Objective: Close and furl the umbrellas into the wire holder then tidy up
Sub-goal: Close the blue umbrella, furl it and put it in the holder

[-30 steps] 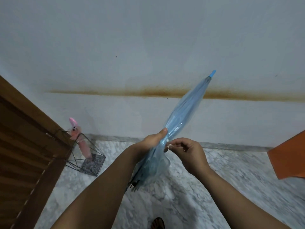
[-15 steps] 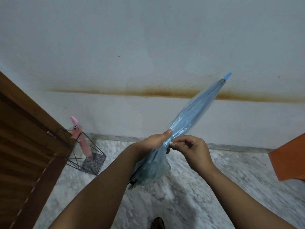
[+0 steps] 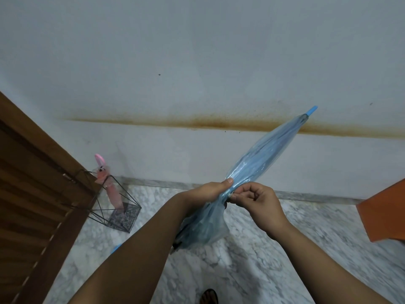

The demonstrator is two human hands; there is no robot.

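Two hands are working on one blue umbrella (image 3: 260, 159), which is folded down and slanting up to the right in front of the white wall (image 3: 197, 51), its solid blue tip (image 3: 311, 111) sitting just above the brown stain line (image 3: 175, 122). Its clear blue canopy is lying gathered along the shaft in the upper part and bunching out loose and crumpled below the hands. The left hand (image 3: 210, 191) is wrapping around the umbrella's waist with the thumb lying along the top. The right hand (image 3: 258, 199) is curling its fingers and pinching something small and pale against the canopy, right beside the left thumb; what it is I cannot tell.

Left of the blue umbrella, on the marble floor (image 3: 241, 270), the wire holder (image 3: 119, 210) is standing close to the wall and touching, or nearly touching, the brown louvred door (image 3: 32, 205). Inside it a pink umbrella (image 3: 109, 187) is leaning, furled, its handle end poking up above the wire rim. The holder's base is looking dark and meshy.

Between the holder and the blue umbrella, a stretch of floor is lying bare along the skirting. Right of the blue umbrella, an orange panel (image 3: 385, 213) is cutting into the frame edge. Below the hands, a sandalled foot (image 3: 209, 297) is showing.
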